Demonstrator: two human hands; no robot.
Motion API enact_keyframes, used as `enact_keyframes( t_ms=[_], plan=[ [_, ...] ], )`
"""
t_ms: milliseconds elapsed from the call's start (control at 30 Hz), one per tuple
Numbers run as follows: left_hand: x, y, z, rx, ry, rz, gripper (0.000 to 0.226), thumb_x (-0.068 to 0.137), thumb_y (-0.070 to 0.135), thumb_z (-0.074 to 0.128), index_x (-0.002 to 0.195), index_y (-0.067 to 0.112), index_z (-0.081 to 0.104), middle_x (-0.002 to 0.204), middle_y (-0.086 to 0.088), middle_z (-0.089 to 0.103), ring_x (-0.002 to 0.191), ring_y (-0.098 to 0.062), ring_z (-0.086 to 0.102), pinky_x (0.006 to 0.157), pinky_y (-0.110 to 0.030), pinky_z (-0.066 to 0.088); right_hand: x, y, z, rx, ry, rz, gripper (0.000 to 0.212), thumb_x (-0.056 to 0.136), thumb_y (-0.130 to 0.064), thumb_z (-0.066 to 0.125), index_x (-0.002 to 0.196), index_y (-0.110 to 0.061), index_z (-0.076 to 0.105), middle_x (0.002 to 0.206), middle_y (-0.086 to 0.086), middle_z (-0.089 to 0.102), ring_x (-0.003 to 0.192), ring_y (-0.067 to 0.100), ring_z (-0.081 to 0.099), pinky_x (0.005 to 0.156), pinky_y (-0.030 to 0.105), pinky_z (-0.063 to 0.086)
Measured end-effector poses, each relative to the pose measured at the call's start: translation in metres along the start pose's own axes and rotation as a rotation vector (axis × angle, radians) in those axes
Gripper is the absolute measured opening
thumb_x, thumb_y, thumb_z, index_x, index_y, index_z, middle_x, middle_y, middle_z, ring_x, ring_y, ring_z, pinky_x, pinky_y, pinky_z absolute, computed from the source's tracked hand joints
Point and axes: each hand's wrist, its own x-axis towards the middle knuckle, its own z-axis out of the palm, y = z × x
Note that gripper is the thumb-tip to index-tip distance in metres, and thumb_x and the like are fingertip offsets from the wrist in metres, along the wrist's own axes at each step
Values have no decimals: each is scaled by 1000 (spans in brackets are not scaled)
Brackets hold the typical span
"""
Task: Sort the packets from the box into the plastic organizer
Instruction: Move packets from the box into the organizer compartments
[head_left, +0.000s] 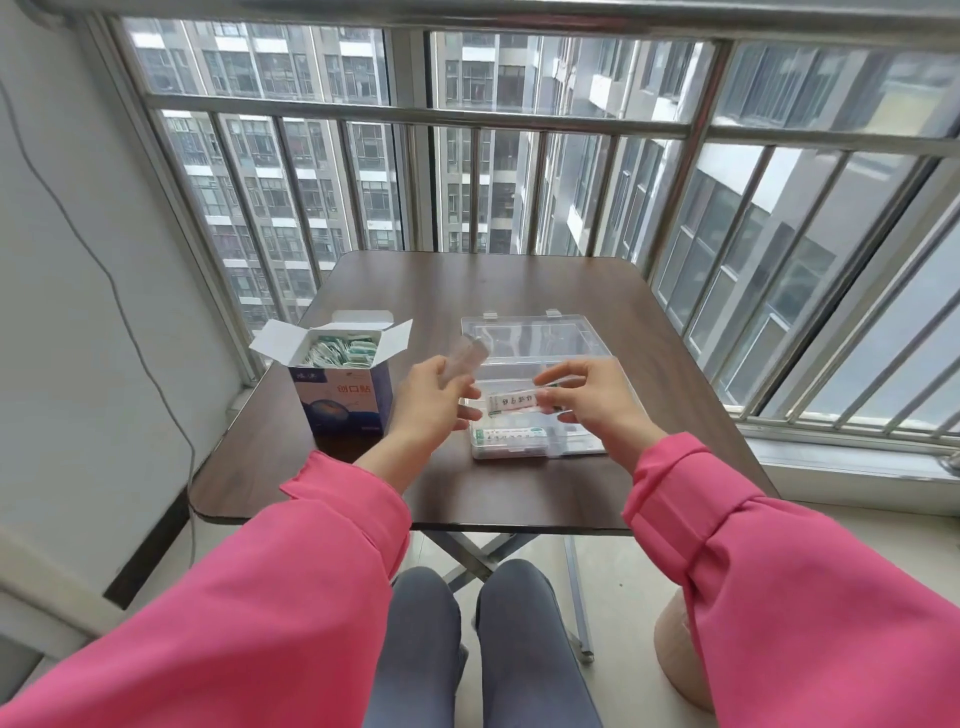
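So my right hand (587, 400) is pinching a thin white packet with green print (514, 402) by its right end, held level just above the clear plastic organizer (535, 410) sitting open on the dark brown wooden table (519, 291). My left hand (434, 397) is blurry, fingers loosely spread; it seems to have something pale in it, but I can't tell for sure. The open blue-and-white cardboard box (343, 384), stuffed with packets, stands at about 9 o'clock from the organizer. More packets lie in the near compartment.
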Motion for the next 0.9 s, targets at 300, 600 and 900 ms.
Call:
enact_keyframes(
  t_ms=[300, 600, 900],
  plan=[
    [4, -7, 6, 446, -150, 160, 17, 97, 10, 44, 84, 20, 44, 90, -3, 70, 51, -5, 49, 61, -21, 42, 6, 9, 18, -408, -87, -120, 12, 76, 2, 65, 84, -5, 72, 60, 2, 61, 54, 6, 56, 50, 6, 39],
    [7, -15, 5, 608, -200, 158, 22, 96, 16, 43, 76, 23, 41, 91, 4, 71, 63, -23, 50, 81, -43, 51, 2, 12, 26, -679, -119, -291, 13, 77, -4, 66, 86, -10, 75, 88, 6, 73, 84, 17, 66, 74, 21, 43],
    [-4, 0, -1, 197, -247, 115, 11, 98, 12, 40, 98, 15, 51, 93, -2, 68, 49, -8, 53, 39, -15, 35, -2, 11, 20, -656, -106, -349, 14, 83, -6, 66, 93, -7, 75, 95, 8, 73, 92, 18, 65, 69, 10, 31]
  ],
)
